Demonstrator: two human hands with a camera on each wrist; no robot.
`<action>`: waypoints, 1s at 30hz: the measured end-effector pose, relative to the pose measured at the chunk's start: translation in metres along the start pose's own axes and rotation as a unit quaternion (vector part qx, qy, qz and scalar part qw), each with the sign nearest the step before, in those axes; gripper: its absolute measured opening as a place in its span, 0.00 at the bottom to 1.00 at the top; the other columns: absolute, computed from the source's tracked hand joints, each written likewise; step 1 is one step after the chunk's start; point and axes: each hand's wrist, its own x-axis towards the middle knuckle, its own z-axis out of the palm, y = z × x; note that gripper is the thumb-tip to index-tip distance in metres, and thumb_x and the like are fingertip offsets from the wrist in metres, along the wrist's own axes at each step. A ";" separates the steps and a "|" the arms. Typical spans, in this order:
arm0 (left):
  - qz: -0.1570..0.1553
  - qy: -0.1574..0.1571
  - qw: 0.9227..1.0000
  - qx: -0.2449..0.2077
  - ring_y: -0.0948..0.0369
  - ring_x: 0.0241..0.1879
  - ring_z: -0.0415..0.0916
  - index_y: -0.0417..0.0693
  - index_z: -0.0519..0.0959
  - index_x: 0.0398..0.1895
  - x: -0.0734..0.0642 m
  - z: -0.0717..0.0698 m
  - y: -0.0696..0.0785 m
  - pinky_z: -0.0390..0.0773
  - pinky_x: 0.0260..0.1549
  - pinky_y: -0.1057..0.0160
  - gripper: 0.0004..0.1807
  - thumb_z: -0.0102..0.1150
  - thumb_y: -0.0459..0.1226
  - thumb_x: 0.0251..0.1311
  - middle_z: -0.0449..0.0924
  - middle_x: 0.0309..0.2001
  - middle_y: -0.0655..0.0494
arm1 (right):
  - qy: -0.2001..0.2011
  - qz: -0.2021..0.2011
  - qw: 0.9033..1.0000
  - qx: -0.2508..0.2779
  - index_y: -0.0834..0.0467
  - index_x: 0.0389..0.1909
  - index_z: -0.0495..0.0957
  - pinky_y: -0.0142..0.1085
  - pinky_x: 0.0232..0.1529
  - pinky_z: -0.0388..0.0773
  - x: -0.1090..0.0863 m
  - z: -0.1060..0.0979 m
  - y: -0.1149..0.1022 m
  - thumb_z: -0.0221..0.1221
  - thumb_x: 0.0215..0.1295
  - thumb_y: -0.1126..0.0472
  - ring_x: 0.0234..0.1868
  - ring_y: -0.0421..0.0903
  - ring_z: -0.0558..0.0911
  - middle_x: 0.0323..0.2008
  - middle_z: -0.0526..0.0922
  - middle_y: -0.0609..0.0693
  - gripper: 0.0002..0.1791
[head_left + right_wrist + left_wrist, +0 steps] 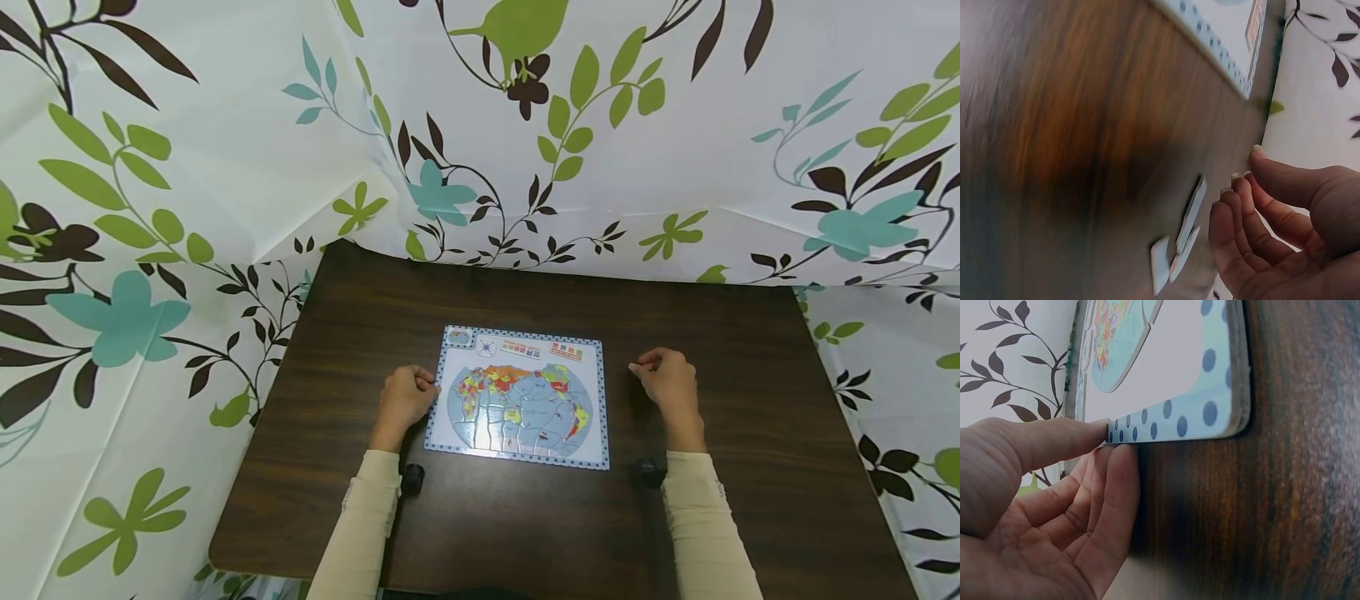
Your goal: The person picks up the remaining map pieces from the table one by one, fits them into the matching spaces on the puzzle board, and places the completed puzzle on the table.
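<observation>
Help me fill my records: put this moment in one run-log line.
left hand: holds edge of map puzzle | right hand: empty, right of puzzle | light pieces: on table, near right hand

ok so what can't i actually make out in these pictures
Loose pieces, right wrist view: the low slant hides any print. Head view: not visible, perhaps behind the right hand.
Small lettering, head view: too small to read.
Puzzle board, both wrist views: cut off by the top edge.
Wood grain, right wrist view: blurred.
</observation>
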 end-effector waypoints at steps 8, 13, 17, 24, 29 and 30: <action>0.000 0.003 1.000 -0.003 0.53 0.37 0.80 0.42 0.86 0.43 0.000 -0.001 0.000 0.79 0.43 0.49 0.09 0.72 0.37 0.64 0.86 0.37 0.48 | 0.009 0.022 1.000 0.000 0.66 0.50 0.83 0.44 0.34 0.75 0.002 -0.015 0.024 0.66 0.75 0.54 0.37 0.54 0.84 0.43 0.88 0.63 0.18; -0.002 0.001 1.000 -0.004 0.54 0.36 0.80 0.42 0.86 0.43 -0.001 0.000 0.000 0.79 0.43 0.49 0.09 0.73 0.37 0.64 0.86 0.37 0.49 | 0.025 0.048 0.999 -0.003 0.67 0.47 0.84 0.51 0.38 0.76 0.003 -0.022 0.040 0.65 0.75 0.53 0.41 0.60 0.83 0.40 0.88 0.63 0.18; -0.006 -0.001 1.000 -0.005 0.54 0.37 0.80 0.42 0.86 0.44 0.000 0.001 0.001 0.79 0.43 0.49 0.09 0.73 0.37 0.64 0.86 0.38 0.49 | 0.024 0.073 0.997 -0.003 0.69 0.47 0.84 0.58 0.43 0.77 0.003 -0.026 0.049 0.64 0.75 0.52 0.47 0.66 0.81 0.44 0.86 0.67 0.21; -0.009 0.001 1.000 -0.004 0.53 0.37 0.81 0.42 0.86 0.44 0.000 0.002 0.001 0.79 0.44 0.49 0.09 0.73 0.36 0.64 0.87 0.38 0.49 | 0.017 0.091 0.996 -0.007 0.72 0.51 0.84 0.59 0.44 0.77 0.002 -0.029 0.057 0.64 0.75 0.51 0.47 0.67 0.80 0.52 0.83 0.73 0.24; -0.010 -0.003 1.000 -0.008 0.54 0.36 0.80 0.42 0.86 0.44 0.000 0.002 0.000 0.79 0.41 0.51 0.09 0.72 0.36 0.65 0.86 0.38 0.48 | 0.017 0.098 0.995 -0.013 0.72 0.51 0.84 0.61 0.45 0.77 0.002 -0.028 0.060 0.65 0.74 0.51 0.47 0.68 0.78 0.53 0.82 0.75 0.25; -0.009 -0.003 1.000 -0.008 0.54 0.36 0.80 0.42 0.86 0.44 0.000 0.002 0.000 0.79 0.41 0.51 0.09 0.72 0.36 0.65 0.86 0.38 0.48 | 0.017 0.099 0.995 -0.013 0.72 0.51 0.84 0.61 0.45 0.77 0.002 -0.028 0.060 0.66 0.74 0.50 0.48 0.69 0.78 0.53 0.82 0.75 0.25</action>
